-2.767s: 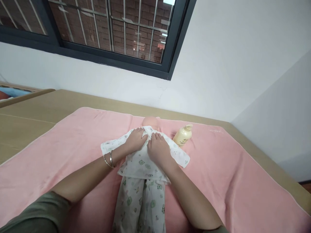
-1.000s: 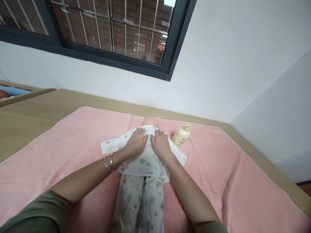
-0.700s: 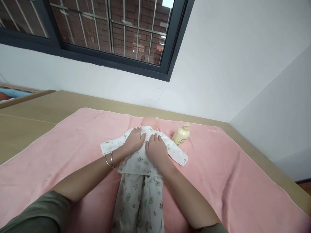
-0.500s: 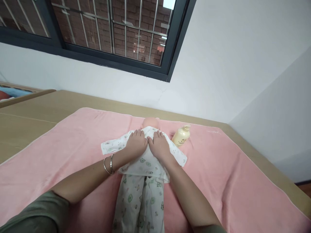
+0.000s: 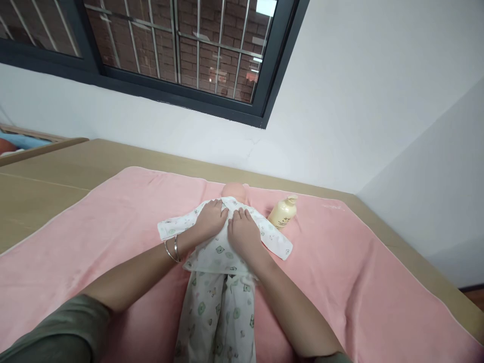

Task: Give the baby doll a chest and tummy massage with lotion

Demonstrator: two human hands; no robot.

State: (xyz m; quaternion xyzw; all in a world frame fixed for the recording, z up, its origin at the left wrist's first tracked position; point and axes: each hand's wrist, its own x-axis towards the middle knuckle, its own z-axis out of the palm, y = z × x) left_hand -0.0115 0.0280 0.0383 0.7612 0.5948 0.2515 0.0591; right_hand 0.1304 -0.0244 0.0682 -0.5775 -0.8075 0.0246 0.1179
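Printed white cotton runs straight away from the person: the doll (image 5: pixel 221 262) lies on its back along the pink towel (image 5: pixel 113 222), legs nearest, head farthest. On its chest both hands rest flat, side by side, palms down with fingers loosely spread, gripping nothing. The left hand (image 5: pixel 208 222) covers one side of the top, the right hand (image 5: pixel 242 234) the other, equally near. Beyond the right hand, a cream bottle (image 5: pixel 283 212) lies just apart.

Left hand (image 5: pixel 210 221) and right hand (image 5: pixel 242 233) — flat, palms down, side by side.
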